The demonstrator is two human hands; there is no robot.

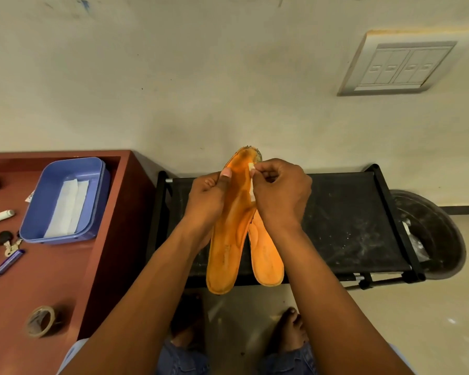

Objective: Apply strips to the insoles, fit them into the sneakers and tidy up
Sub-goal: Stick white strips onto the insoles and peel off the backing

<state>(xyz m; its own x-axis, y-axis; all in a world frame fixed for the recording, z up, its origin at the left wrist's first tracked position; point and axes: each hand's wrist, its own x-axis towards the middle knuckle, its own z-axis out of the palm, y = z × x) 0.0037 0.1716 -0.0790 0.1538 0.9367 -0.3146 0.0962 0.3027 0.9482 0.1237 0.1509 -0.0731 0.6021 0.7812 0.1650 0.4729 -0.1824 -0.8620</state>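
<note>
Two orange insoles are held upright in front of me, over a black rack. My left hand [207,201] grips the larger-looking insole [229,234] along its left edge, thumb on its face near the toe. The second insole [266,255] sits partly behind it at the lower right. My right hand [280,193] pinches a small white strip [251,182] against the right edge of the front insole near the toe. No sneakers are in view.
A red-brown table [52,280] at the left carries a blue tray [65,198] with white strips, a tape roll [39,320], keys [8,243], a white tube and a pen. The black rack [349,226] stands against the wall, a dark basin [431,234] to its right. My bare feet are below.
</note>
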